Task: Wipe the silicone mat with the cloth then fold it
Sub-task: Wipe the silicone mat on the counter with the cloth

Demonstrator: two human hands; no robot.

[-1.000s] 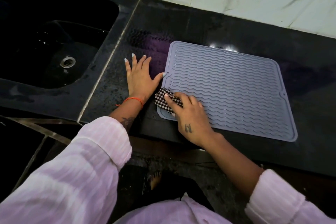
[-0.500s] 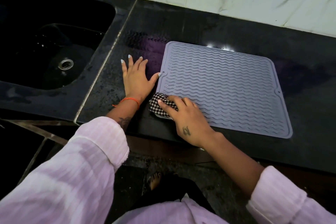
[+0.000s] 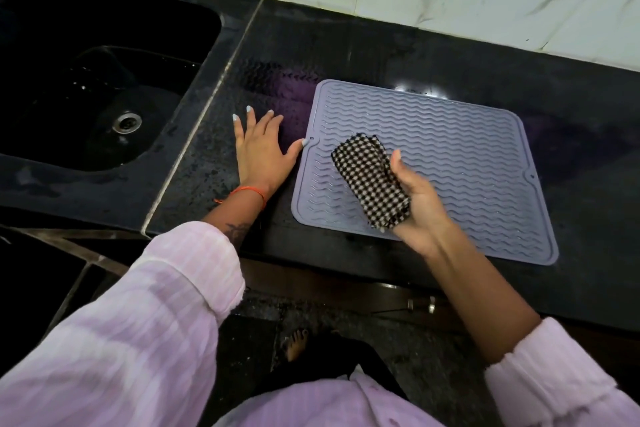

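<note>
The right hand (image 3: 417,199) is held palm-up above the near edge of the mat (image 3: 450,156), its forearm reaching in from the near right. The folded checked cloth (image 3: 370,180) is gripped across that palm, with the thumb on its right edge and the fingers curled underneath. Half a second ago the same hand was turned palm-down and the cloth was pressed on the mat's near left corner; both have since been lifted and turned over. The cloth is now seen over the mat's left half, sticking out beyond the thumb toward the far left. The left hand (image 3: 263,152) is laid flat on the counter (image 3: 398,55) just left of the mat, fingers spread, thumb tip touching the mat's left rim. The mat lies flat and unfolded.
</note>
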